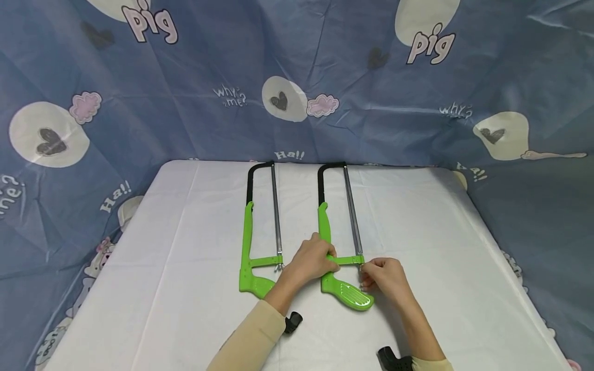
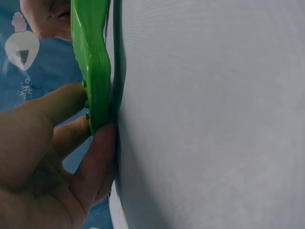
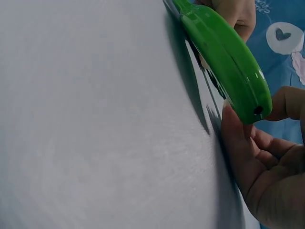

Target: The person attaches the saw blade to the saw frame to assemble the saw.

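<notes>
Two hacksaws with green handles and black front bows lie side by side on the white table. My left hand (image 1: 312,257) grips the green frame of the right hacksaw (image 1: 348,294), just above its handle. At the near end of that saw's blade (image 1: 352,211), the fingertips of my right hand (image 1: 385,275) pinch the tightening screw end below the green crossbar, mostly hiding it. In the left wrist view, thumb and fingers hold the green frame (image 2: 97,71) from both sides. The handle (image 3: 228,62) covers the right fingertips in the right wrist view.
Left of my hands lies the other hacksaw (image 1: 246,237), its handle partly behind my left forearm and a wing nut (image 1: 279,267) at its blade end. White cloth covers the table (image 1: 185,288). A blue printed curtain (image 1: 195,67) stands behind and along the sides.
</notes>
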